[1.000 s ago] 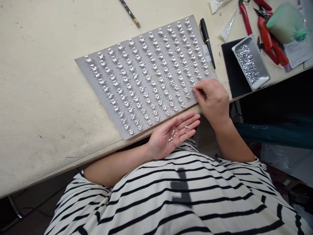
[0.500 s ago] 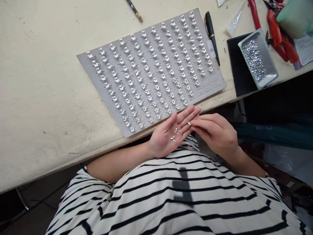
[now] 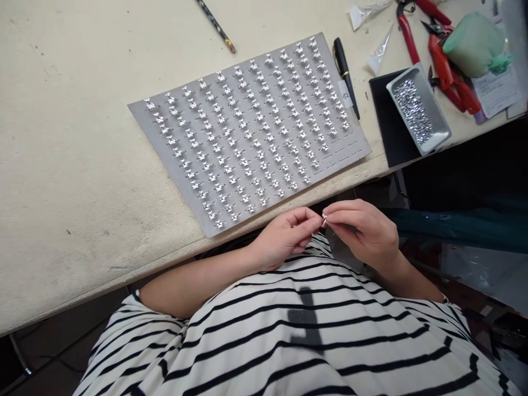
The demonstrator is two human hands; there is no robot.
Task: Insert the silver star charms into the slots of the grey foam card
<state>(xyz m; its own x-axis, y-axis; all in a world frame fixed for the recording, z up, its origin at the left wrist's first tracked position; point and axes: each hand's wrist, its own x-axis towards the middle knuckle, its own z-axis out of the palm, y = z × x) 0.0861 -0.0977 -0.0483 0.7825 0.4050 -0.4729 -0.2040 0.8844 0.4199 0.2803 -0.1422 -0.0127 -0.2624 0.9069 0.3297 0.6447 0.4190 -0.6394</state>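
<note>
In the head view, the right hand (image 3: 363, 234) pinches one small silver clip (image 3: 324, 220) at six o'clock, just beside the curled left hand (image 3: 284, 236), which hides its palm. One grey card (image 3: 350, 157) with many silver clips in rows lies at twelve o'clock, and one metal tray (image 3: 406, 77) at two o'clock.

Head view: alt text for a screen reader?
The right hand pinches a small silver piece beside the curled left hand, at the edge of a beige workbench. A grey card holds rows of similar silver pieces; beyond it sit a metal tray of silver bits and red-handled pliers.
</note>
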